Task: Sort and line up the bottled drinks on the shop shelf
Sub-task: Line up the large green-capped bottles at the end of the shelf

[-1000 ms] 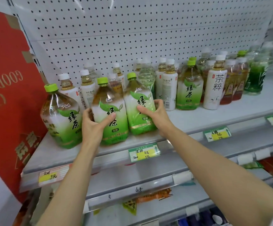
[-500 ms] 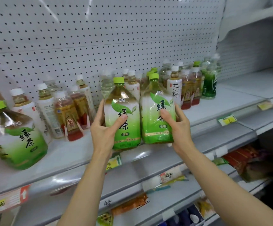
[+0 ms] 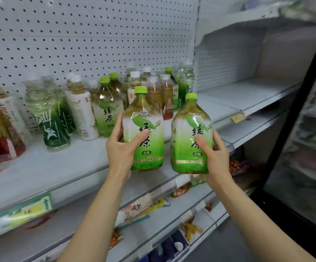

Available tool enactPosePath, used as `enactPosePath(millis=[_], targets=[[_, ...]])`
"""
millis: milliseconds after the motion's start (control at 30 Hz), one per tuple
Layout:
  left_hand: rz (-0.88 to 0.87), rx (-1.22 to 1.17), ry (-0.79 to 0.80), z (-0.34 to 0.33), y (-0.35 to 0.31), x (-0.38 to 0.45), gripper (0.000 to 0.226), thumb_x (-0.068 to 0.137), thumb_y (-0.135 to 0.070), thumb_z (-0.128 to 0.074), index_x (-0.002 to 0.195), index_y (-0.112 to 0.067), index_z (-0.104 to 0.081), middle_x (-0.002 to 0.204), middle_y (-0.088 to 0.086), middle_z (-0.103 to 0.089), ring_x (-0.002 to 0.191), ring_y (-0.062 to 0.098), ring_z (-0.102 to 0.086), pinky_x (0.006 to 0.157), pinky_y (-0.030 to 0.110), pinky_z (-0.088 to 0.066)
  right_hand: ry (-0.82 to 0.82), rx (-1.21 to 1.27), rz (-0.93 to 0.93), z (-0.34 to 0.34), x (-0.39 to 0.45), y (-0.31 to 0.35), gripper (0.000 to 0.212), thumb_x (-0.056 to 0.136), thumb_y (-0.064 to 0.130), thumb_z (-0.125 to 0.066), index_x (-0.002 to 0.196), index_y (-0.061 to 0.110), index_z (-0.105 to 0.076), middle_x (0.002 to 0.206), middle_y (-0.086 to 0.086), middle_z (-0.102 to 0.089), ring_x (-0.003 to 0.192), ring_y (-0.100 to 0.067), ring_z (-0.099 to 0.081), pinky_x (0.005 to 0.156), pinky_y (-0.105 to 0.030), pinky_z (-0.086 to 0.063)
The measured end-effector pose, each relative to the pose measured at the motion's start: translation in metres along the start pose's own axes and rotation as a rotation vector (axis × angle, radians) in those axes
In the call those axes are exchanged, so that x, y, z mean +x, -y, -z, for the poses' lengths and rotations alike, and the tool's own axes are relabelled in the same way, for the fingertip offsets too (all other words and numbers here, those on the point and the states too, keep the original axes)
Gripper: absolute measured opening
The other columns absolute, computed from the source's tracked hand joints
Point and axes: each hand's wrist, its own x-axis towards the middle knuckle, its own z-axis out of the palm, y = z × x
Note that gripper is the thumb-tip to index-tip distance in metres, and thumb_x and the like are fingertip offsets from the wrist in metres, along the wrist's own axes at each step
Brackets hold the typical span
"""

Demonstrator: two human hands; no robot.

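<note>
Compared with half a second ago, the two green tea bottles have been carried rightward and separated by a gap. The left bottle [image 3: 144,133] is gripped by the left hand [image 3: 122,148], the right bottle [image 3: 191,137] by the right hand [image 3: 214,156]. Both are held upright, caps up, at the near edge of the shelf [image 3: 45,171], right of the other bottles [image 3: 81,110].

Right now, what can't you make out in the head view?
- Price tag: blurred, unreadable.
- Left hand fingers: hidden behind its green tea bottle.
- Bottle in right hand: base hides whether it touches the shelf.
- Back-row bottles: blocked, blurred.
</note>
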Motion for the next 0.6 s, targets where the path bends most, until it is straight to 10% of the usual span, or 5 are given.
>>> enactPosePath(millis=[167,600], targets=[[0.017,0.015,0.101,-0.049,0.025,0.029,0.099,0.059,-0.031,-0.095,0.146,-0.032,-0.049,0.138,0.001,-0.062,0.12,0.019,-0.064,0.093,0.044,-0.057,-0.098,0.008,0.034,0.035,0.032,0.004,0.05,0.083,0.018,-0.074,0.13,0.022,-0.06,0.118,-0.011,-0.07,0.101,-0.037,-0.068,0.086,-0.055,-0.054],[0.038,-0.041,0.196,-0.193,0.089,0.073,0.097,0.061,-0.031,-0.094,0.147,-0.033,-0.048,0.133,-0.002,-0.066,0.119,0.015,-0.065,0.098,0.047,-0.055,-0.229,-0.082,0.117,0.141,0.114,0.039,0.053,0.08,0.02,-0.075,0.131,0.018,-0.06,0.118,-0.01,-0.07,0.102,-0.032,-0.069,0.08,-0.044,-0.058]])
